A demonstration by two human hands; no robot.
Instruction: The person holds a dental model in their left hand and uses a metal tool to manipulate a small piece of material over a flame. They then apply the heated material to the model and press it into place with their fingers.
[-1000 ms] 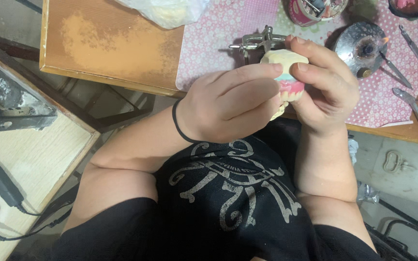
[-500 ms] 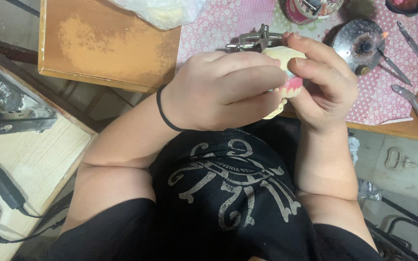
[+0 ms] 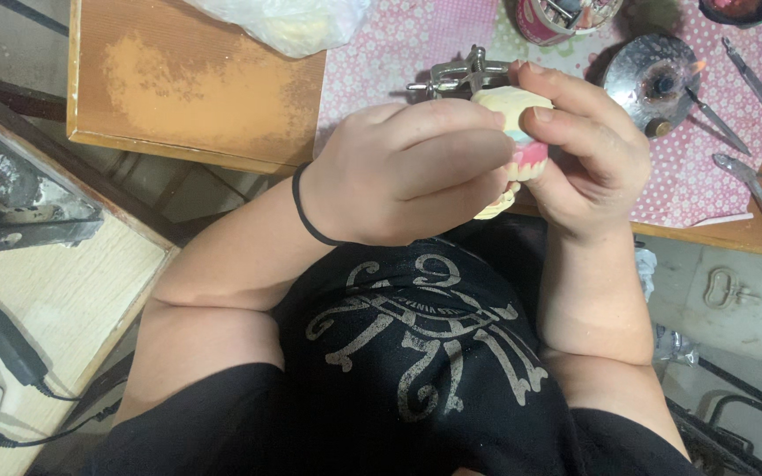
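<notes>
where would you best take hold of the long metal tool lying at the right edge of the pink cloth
Take the metal tool by its straight handle, coming from above, probably with the right hand once free. The handle lies flat, clear of the other instruments. Both hands now hold the dental model; the left hand covers it.

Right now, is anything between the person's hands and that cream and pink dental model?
Nothing visible. The left hand and the right hand both grip the dental model directly, held above the table edge, with the metal articulator behind it.
</notes>
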